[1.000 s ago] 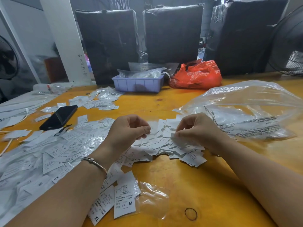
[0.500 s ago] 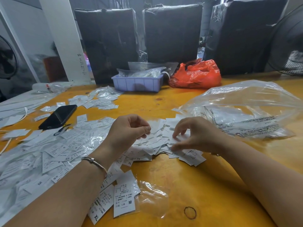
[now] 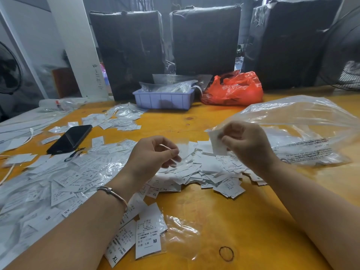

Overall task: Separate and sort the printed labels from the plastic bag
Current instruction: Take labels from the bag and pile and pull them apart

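Table: a yellow wooden table (image 3: pixel 194 121) is seen, backed by three black wrapped bales along its far edge.
Far edge: a lilac tray (image 3: pixel 163 99) filled with clear bags is set beside a red plastic bag (image 3: pixel 235 88).
Plastic bag: a large clear plastic bag (image 3: pixel 303 125) is spread toward the right edge, with printed text on its lower face.
Label pile: loose printed labels (image 3: pixel 210 172) are heaped at the table's middle, just beside the bag's mouth.
Sorted labels: further labels (image 3: pixel 58 182), marked S, XS, M and XL, are strewn toward the left edge.
Phone: a black phone (image 3: pixel 70 139) is laid among them.
Right hand: the right hand (image 3: pixel 247 145) is raised above the pile, with a white label (image 3: pixel 216 143) pinched between thumb and fingers.
Left hand: the left hand (image 3: pixel 153 154) is held over the pile, thumb and forefinger closed on a thin, blurred slip.
Near edge: a rubber band (image 3: pixel 226 253) is laid on bare wood.
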A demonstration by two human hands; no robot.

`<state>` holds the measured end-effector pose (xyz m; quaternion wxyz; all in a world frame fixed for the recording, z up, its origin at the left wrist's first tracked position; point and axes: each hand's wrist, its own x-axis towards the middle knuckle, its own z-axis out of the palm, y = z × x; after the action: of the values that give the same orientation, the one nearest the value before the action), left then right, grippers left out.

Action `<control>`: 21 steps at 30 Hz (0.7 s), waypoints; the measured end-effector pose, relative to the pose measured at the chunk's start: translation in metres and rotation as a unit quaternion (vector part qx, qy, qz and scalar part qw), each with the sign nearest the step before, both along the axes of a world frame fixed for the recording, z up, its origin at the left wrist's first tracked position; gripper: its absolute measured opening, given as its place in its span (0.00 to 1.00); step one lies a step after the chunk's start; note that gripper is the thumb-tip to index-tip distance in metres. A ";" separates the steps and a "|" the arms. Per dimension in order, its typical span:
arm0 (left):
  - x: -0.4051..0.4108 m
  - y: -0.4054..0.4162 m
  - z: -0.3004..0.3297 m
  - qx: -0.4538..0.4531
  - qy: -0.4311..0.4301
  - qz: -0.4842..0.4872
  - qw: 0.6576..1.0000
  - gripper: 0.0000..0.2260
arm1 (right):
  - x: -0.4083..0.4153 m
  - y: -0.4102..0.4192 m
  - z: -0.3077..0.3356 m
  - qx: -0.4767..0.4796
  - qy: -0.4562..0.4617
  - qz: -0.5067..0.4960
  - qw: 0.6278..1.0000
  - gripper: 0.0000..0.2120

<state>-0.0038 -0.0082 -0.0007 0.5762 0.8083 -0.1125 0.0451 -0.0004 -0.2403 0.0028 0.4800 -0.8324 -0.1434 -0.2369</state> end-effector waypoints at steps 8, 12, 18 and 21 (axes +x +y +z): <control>-0.006 -0.003 0.004 -0.046 0.027 -0.067 0.996 0.06 | -0.004 -0.001 0.010 0.255 0.130 0.112 0.952 0.09; -0.007 -0.003 0.004 -0.041 0.025 -0.074 0.996 0.06 | -0.007 0.000 0.011 0.245 0.121 0.128 0.953 0.10; -0.012 -0.005 0.009 -0.032 -0.059 -0.095 0.993 0.10 | -0.013 0.006 0.013 0.173 0.028 0.083 0.981 0.04; -0.015 -0.007 0.010 -0.023 -0.099 -0.101 0.990 0.11 | -0.018 0.010 0.017 0.179 -0.003 0.087 0.980 0.05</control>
<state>-0.0190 -0.0150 0.0089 0.5819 0.7710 -0.2495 0.0691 -0.0188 -0.2305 0.0196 0.6400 -0.7162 -0.1721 -0.2187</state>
